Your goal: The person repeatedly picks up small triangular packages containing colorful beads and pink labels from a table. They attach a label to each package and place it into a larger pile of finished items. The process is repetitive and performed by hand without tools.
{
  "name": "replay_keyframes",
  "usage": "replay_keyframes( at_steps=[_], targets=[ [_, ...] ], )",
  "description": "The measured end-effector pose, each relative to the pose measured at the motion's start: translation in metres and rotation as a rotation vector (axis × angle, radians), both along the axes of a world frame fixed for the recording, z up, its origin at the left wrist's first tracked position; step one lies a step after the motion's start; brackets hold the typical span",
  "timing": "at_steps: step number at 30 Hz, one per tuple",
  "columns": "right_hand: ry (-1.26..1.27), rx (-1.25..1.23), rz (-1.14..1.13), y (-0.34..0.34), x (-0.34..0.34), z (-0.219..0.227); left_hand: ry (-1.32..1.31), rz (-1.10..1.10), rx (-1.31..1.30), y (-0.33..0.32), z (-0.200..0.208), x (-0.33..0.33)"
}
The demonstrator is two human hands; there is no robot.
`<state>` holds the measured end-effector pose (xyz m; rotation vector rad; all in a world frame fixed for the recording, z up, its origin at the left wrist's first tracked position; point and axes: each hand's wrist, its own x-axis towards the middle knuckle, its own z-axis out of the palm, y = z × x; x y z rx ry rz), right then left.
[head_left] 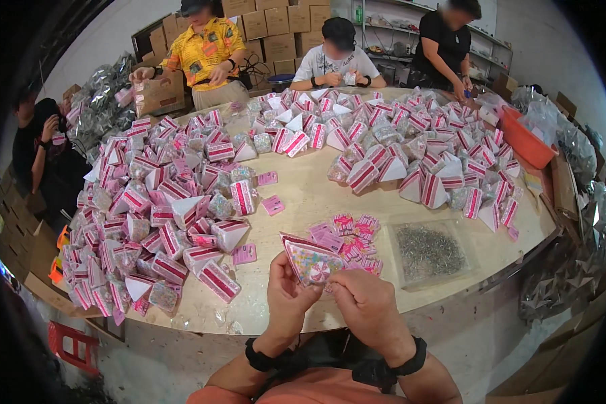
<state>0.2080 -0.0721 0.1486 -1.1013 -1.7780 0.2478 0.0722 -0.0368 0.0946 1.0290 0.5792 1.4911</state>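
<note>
My left hand (288, 296) holds a toy cake slice (308, 259), a wedge with a pink band, pastel sprinkles and a red-and-white swirl candy on its face. The slice is tilted above the near table edge. My right hand (365, 303) is closed in a pinch against the slice's lower right, by the swirl candy. What its fingertips grip is too small to make out. Just beyond lies a loose heap of pink printed cards (365, 229), partly behind the slice. A shallow clear tray (395, 261) of small metal pieces sits to the right.
Large piles of wrapped cake slices cover the table's left (161, 209) and far right (411, 145). Single pink cards (273, 205) lie near the left pile. An orange basket (526, 141) is at the right edge. Several people work around the table; a red stool (73, 345) stands lower left.
</note>
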Motion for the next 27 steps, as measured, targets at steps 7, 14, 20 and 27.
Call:
replay_keyframes(
  at_steps=[7,14,20,27],
  targets=[
    [-0.06,-0.039,-0.037,-0.002,0.001,0.0,0.047,0.019,0.013,-0.001,0.0,0.0],
    [-0.075,-0.029,-0.058,-0.004,0.002,-0.001,0.101,0.088,0.09,0.0,-0.007,0.001],
    [-0.112,-0.04,-0.092,-0.006,0.001,-0.002,0.232,0.211,0.198,0.0,-0.01,0.002],
    [-0.113,-0.049,-0.085,-0.005,-0.001,-0.005,0.057,0.092,0.117,0.002,-0.007,-0.003]
  ],
)
